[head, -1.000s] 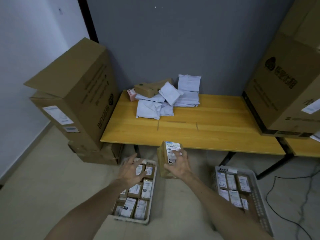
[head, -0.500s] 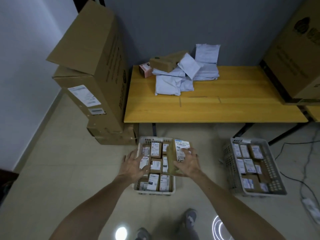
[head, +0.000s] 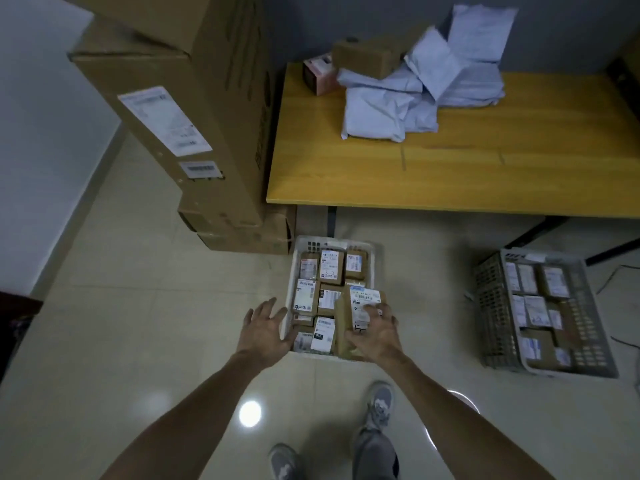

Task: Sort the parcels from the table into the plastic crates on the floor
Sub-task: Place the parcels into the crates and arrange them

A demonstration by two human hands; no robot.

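Note:
My right hand (head: 375, 332) grips a brown cardboard parcel (head: 349, 315) with a white label, low over the right front corner of the white crate (head: 304, 241) on the floor. That crate holds several labelled brown boxes. My left hand (head: 265, 329) hovers open with spread fingers at the crate's left front edge, holding nothing. A second, grey crate (head: 491, 306) with several parcels stands to the right. On the yellow table (head: 450, 174) lies a pile of white mailer bags (head: 415, 91), a brown box (head: 367, 57) and a small pink box (head: 320, 76).
Large stacked cardboard boxes (head: 194, 109) stand on the floor left of the table, close behind the white crate. Black table legs (head: 331, 221) rise behind the crates. A cable (head: 620, 271) runs at the far right. My feet (head: 379, 407) stand just in front of the white crate.
The view has tilted down and closer to the floor. My right hand has lowered the parcel from table height to the white crate's right front part; my left hand stays open beside it.

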